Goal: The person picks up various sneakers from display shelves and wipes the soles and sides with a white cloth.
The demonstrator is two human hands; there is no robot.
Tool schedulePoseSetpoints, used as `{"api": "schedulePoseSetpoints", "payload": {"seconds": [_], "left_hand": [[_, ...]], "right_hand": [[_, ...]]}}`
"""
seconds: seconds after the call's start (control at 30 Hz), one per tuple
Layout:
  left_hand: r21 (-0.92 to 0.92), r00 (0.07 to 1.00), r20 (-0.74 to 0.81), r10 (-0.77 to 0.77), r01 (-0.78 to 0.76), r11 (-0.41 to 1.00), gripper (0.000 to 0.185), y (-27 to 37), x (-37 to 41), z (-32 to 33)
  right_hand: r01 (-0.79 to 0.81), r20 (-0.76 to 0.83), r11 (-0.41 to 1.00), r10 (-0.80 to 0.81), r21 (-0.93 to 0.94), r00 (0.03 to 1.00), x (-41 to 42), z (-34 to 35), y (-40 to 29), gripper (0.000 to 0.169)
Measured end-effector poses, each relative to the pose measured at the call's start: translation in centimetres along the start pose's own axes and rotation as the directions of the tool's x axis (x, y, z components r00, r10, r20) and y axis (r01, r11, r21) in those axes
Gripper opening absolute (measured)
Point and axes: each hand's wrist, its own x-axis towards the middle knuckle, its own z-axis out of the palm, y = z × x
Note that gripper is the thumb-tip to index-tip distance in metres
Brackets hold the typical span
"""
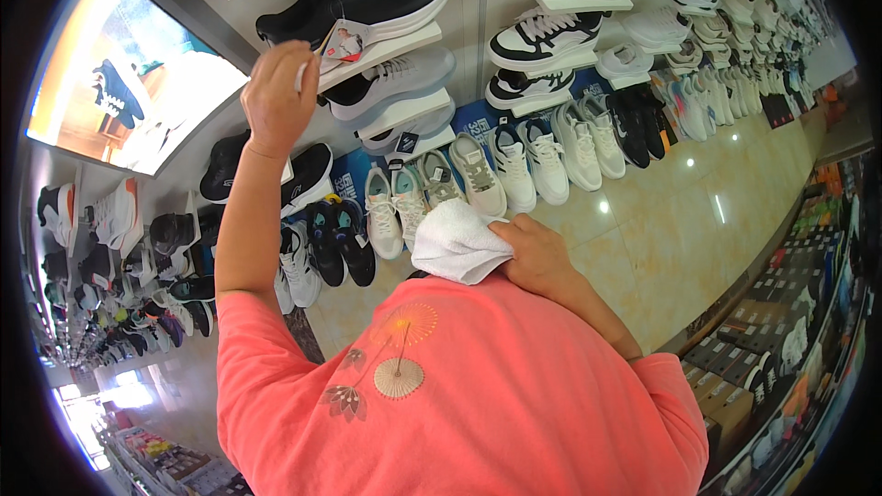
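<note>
My left hand point(279, 100) is raised at the near end of a white display shelf point(393, 54). Its fingers curl there, with a white edge showing between thumb and fingers. On this shelf sits a black sneaker point(365, 0) with a white sole. A hang tag point(346, 41) with a printed picture dangles from the shoe beside my fingertips. In front of my chest, my right hand point(541, 251) grips a bunched white towel point(458, 241). The towel covers part of the floor-level shoes behind it.
Below the black sneaker, a grey sneaker point(396, 83) rests on another shelf. Paired shoes point(475, 176) line the tiled floor point(641, 220) along the wall. A lit display panel point(131, 76) is at the left. Stacked shoeboxes point(730, 358) stand at the right.
</note>
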Motion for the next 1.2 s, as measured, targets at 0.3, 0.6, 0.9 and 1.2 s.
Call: {"api": "schedulePoseSetpoints", "payload": {"seconds": [0.3, 0.6, 0.9, 1.2], "left_hand": [[0.119, 0.993, -0.079, -0.090, 0.099, 0.988, 0.013, -2.9, 1.8, -1.5], [-0.193, 0.975, 0.093, 0.203, -0.183, 0.964, 0.015, 1.4, -4.9, 1.3], [0.190, 0.860, 0.492, -0.136, 0.047, 0.981, 0.026, -2.1, -11.8, 9.1], [0.219, 0.310, 0.929, -0.203, -0.019, 0.976, 0.018, -1.2, -8.5, 10.1]], "right_hand": [[0.004, 0.009, 0.999, -0.003, -0.044, 1.000, -0.1, 0.1, 0.5, 0.038], [0.004, -0.032, 1.000, -0.003, 0.016, 0.999, -0.4, 0.2, 0.2, 0.041], [-0.039, -0.041, 0.999, 0.038, -0.027, 0.998, -1.2, 0.6, 0.6, 0.040], [-0.062, -0.041, 0.997, 0.060, -0.044, 0.997, -1.3, 0.7, 0.4, 0.042]]}}
